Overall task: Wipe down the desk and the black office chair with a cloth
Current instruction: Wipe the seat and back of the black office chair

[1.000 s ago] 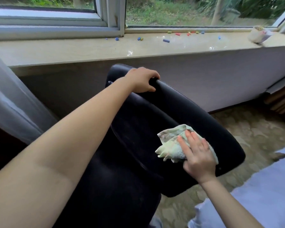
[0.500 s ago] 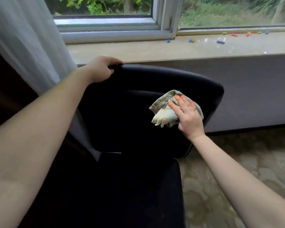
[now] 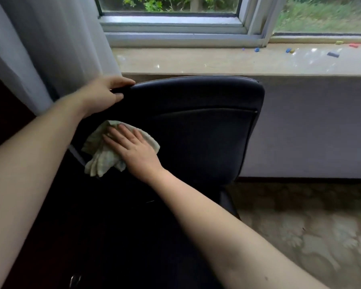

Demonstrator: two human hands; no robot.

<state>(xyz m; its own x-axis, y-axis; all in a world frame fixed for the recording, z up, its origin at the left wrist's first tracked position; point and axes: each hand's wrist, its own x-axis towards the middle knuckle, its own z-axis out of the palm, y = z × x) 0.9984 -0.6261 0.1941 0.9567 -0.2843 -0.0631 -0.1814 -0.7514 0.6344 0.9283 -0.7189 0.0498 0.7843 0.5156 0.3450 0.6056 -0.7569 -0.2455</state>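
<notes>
Home room: stone windowsill (image 3: 196,63) (toy bits (image 3: 332,54) scattered), sheer curtain (image 3: 50,49), patterned carpet (image 3: 311,226), garden outside.

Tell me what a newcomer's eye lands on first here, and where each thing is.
The black office chair fills the middle, its backrest facing the camera below the window sill. The right hand lies flat on a pale cloth against the backrest's left side, while the left hand grips the top left corner. Small coloured bits dot the sill at the upper right.
</notes>
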